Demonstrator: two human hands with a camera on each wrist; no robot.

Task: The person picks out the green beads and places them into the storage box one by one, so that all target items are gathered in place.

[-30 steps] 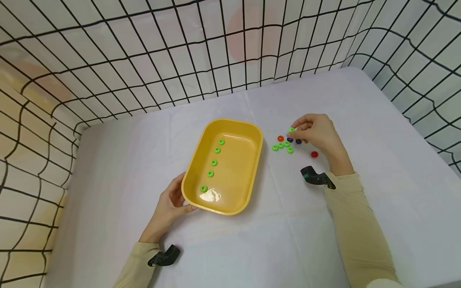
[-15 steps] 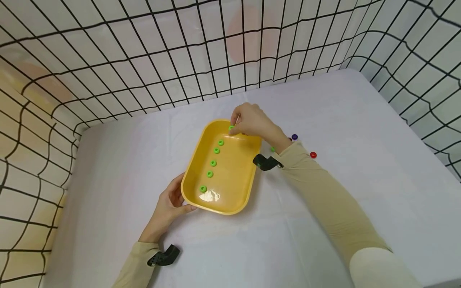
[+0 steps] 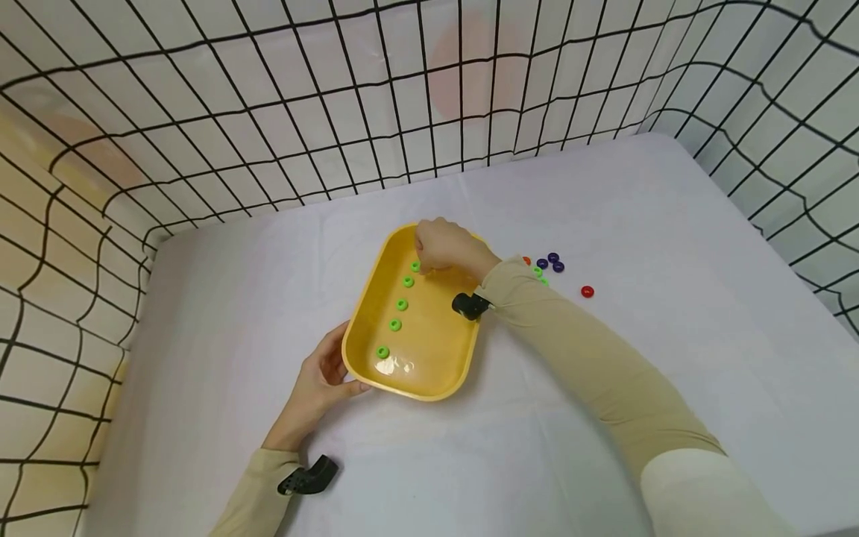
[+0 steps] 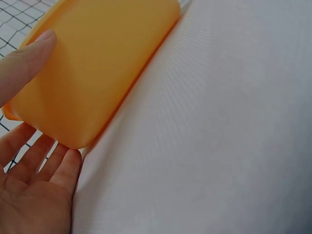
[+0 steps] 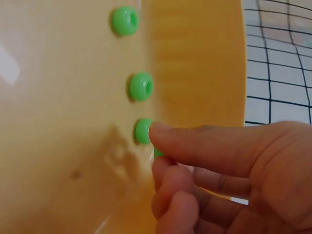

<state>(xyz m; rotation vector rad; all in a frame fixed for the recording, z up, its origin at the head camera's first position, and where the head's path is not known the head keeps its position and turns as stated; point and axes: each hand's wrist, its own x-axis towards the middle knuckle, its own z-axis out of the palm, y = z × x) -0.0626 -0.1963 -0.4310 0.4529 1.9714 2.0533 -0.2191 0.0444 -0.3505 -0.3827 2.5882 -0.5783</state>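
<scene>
I had my left hand (image 3: 321, 380) cupped against the yellow tray (image 3: 439, 373) on the worktop (image 3: 671, 224) to steady it, while my right hand (image 3: 446, 250) pinched a green bead (image 5: 158, 152) in its fingers (image 5: 195, 144), lengthening the bead row (image 3: 400, 304)
</scene>
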